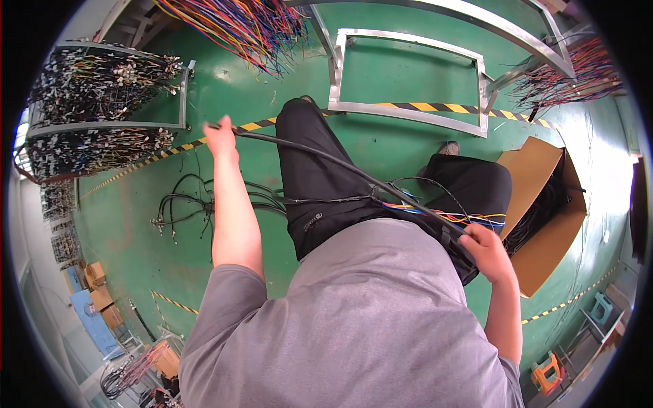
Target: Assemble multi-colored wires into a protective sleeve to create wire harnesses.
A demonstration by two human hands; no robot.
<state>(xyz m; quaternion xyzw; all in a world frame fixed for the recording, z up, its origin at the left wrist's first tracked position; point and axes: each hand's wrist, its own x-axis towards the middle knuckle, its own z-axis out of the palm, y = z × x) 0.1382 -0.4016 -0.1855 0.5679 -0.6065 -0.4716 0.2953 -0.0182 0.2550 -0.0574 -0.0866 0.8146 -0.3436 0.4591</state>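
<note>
While both hands' fingers clasp it, the black cable (340, 163) stretches taut between left hand (219, 136) and right hand (484, 246).

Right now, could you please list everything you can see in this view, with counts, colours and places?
black cable bundle: one, black, stretched between both hands across the lap
loose coloured wires: several, blue, orange and yellow, at the bundle near the right hand
cable harness: one tangle, black, on the floor left of the legs
cardboard box: one, brown, open, on the floor at right, dark cables inside
metal frame: one, silver, on the floor ahead
wire racks: two, loaded with mixed-colour wires, upper left
hazard tape: yellow-black stripes on the green floor
left hand: closed on the bundle, arm stretched out
right hand: closed on the bundle by the hip
</note>
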